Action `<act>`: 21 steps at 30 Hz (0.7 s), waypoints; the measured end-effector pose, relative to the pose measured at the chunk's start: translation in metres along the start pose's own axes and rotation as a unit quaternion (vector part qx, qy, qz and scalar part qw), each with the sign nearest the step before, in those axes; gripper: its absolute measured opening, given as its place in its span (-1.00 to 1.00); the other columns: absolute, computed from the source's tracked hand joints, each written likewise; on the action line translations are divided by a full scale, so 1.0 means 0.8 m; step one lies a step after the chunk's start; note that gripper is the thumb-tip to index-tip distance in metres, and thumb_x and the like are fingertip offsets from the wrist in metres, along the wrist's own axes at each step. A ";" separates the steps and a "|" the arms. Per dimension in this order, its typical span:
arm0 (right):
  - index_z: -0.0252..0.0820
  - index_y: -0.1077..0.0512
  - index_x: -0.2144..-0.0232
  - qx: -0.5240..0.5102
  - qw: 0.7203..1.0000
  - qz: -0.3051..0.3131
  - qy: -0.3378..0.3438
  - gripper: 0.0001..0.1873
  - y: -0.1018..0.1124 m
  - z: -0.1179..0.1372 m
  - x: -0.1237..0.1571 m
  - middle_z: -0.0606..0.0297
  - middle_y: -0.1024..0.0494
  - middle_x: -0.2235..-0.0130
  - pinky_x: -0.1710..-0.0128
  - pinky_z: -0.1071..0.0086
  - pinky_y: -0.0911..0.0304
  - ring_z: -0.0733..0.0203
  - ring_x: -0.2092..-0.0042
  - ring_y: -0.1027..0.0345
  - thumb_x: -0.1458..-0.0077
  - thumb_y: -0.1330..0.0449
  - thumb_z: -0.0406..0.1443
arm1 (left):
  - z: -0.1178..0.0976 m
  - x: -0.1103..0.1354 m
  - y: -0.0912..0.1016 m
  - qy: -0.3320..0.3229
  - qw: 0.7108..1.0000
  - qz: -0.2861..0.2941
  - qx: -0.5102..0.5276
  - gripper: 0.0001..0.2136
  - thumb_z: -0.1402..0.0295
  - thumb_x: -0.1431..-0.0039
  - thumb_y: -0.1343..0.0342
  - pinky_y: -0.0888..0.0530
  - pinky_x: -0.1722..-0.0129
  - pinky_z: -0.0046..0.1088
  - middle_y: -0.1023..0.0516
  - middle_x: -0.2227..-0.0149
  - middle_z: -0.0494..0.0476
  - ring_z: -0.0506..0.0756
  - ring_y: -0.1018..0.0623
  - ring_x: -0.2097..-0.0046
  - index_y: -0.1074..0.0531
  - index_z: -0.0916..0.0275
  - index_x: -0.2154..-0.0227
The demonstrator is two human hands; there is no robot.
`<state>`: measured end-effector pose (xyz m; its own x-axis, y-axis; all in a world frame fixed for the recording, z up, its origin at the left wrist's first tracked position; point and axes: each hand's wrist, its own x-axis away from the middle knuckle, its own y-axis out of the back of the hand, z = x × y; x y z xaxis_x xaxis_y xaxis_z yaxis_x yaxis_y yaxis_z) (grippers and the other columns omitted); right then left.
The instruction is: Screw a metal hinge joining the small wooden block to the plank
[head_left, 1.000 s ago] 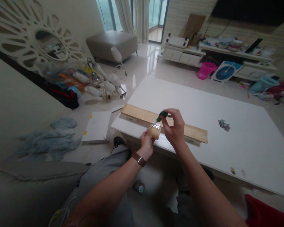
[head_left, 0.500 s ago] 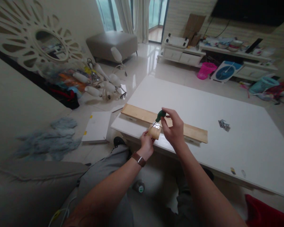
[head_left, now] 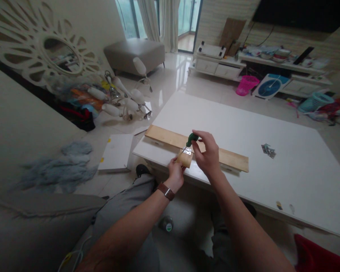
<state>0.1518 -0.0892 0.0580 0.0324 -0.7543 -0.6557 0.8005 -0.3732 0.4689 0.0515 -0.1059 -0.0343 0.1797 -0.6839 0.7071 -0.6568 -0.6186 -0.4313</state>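
My right hand (head_left: 208,151) grips the green handle of a screwdriver (head_left: 192,139), its shaft slanting down to the left towards a silver hinge (head_left: 187,150). The hinge lies where a short wooden block (head_left: 184,160) meets a long wooden board (head_left: 166,136). Fingers of my left hand (head_left: 175,170) are closed on the left side of the short block, near the screwdriver's tip. Whether the tip sits in a screw is too small to make out. The board rests along the near edge of a white table (head_left: 229,121).
Several loose metal hinges (head_left: 268,150) lie on the table to the right. Two small items sit near its front right edge. A white panel (head_left: 116,153) and a grey cloth (head_left: 70,166) are on the floor at left. A bottle (head_left: 166,224) stands below, between my legs.
My right hand and the screwdriver handle have shifted very slightly to the left. The left hand, block and board look the same.
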 end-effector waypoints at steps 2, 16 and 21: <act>-0.02 -0.50 -0.06 0.009 1.000 0.001 -0.008 -0.69 0.000 0.000 0.000 0.15 -0.59 0.04 0.06 0.07 -0.46 0.02 -0.01 -0.45 -0.30 -0.18 -0.36 | 0.000 0.000 0.000 0.000 1.000 0.002 0.002 -0.57 0.78 0.07 -0.02 -0.56 0.16 -0.36 -0.57 0.25 0.15 0.14 -0.60 0.21 -0.44 0.26 0.15; -0.08 -0.47 0.11 0.025 0.999 -0.026 -0.030 -0.84 0.001 0.007 0.000 0.23 -0.54 0.17 0.12 0.14 -0.46 0.09 0.11 -0.46 -0.25 -0.27 -0.29 | 0.004 -0.006 0.004 -0.007 1.000 0.013 0.003 -0.61 0.73 0.06 -0.04 -0.55 0.17 -0.38 -0.57 0.26 0.12 0.11 -0.60 0.22 -0.42 0.23 0.18; -0.07 -0.46 0.04 0.026 0.998 -0.062 -0.008 -0.79 0.010 0.015 0.001 0.20 -0.55 0.12 0.04 0.12 -0.50 0.09 0.06 -0.50 -0.28 -0.22 -0.34 | 0.005 -0.012 0.007 -0.011 0.999 0.030 0.004 -0.68 0.68 0.01 -0.13 -0.53 0.19 -0.40 -0.58 0.27 0.13 0.09 -0.60 0.25 -0.43 0.25 0.19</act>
<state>0.1515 -0.0993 0.0682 -0.0760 -0.7090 -0.7011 0.7662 -0.4915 0.4140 0.0494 -0.1044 -0.0455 0.1558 -0.7282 0.6674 -0.6608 -0.5790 -0.4776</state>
